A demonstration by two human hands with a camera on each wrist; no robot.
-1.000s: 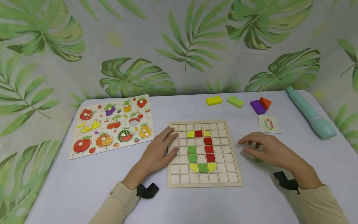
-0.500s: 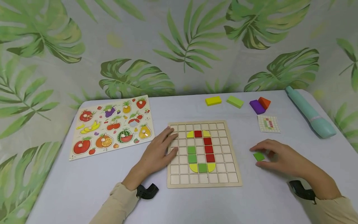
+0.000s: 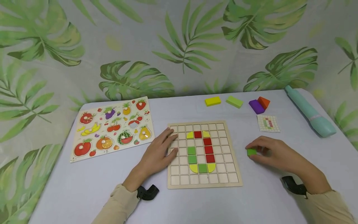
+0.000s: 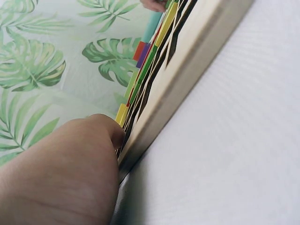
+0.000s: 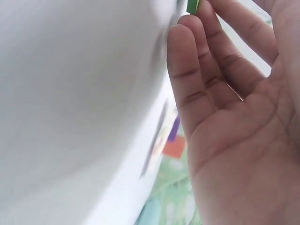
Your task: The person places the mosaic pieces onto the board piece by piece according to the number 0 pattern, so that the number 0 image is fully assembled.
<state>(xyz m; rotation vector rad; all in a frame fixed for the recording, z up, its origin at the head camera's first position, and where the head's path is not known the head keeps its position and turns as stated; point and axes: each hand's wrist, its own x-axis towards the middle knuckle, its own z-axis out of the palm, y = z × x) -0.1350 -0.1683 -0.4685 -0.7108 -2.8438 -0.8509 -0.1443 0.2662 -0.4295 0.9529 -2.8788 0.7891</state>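
My right hand (image 3: 275,152) pinches a small green square tile (image 3: 251,152) between thumb and fingers, just right of the wooden grid board (image 3: 239,179). In the right wrist view a sliver of the green tile (image 5: 192,6) shows at the fingertips. My left hand (image 3: 156,152) rests on the left edge of the board, its fingers extended over the frame. Red squares (image 3: 208,149), green squares (image 3: 192,159) and yellow rounded corner pieces (image 3: 211,168) form part of a ring on the grid. A small pattern card (image 3: 268,123) lies beyond my right hand.
A fruit peg puzzle (image 3: 112,127) lies at the left. Along the back are a yellow block (image 3: 213,101), a light green block (image 3: 234,102), a purple block (image 3: 256,107) and an orange triangular block (image 3: 263,102). A teal tapered object (image 3: 310,112) lies at the right.
My right hand moved right and toward me to the green tile on the table, took hold of it, and has shifted slightly left with it. The left hand stays put.
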